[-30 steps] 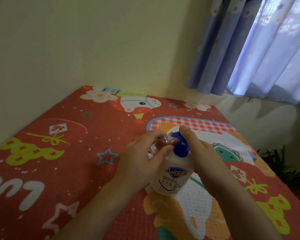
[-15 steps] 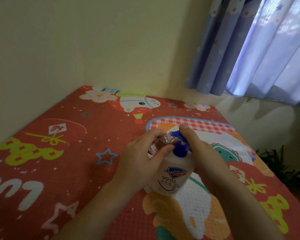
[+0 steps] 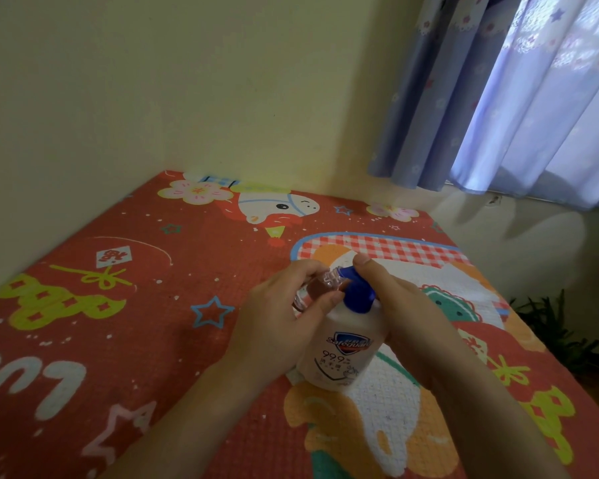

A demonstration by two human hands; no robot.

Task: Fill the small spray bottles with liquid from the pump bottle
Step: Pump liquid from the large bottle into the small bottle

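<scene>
In the lower centre of the frame, on a red mat (image 3: 125,305) with cartoon prints, stands a white pump bottle (image 3: 343,344) with a blue pump head (image 3: 358,293). The bottle is upright, a little tilted in the wide view, and its label shows a blue shield and the number 99.9.

The left hand (image 3: 277,326) comes from the lower left of the frame. Its fingers are curled around a small clear spray bottle (image 3: 320,286), which it holds tilted, with the open threaded neck pointing to the right, touching or just beside the blue nozzle. The thumb lies across the front of the small bottle. Whether there is liquid inside I cannot tell.

The right hand (image 3: 405,312) comes from the lower right. Its fingers are wrapped behind the shoulder of the pump bottle, and the thumb rests on top of the blue pump head.

In the upper right of the frame hangs a blue curtain (image 3: 498,98) with small flowers and stars. A pale yellow wall (image 3: 187,81) fills the upper left. At the right edge, beside the mat, some dark green leaves (image 3: 554,326) are visible.
</scene>
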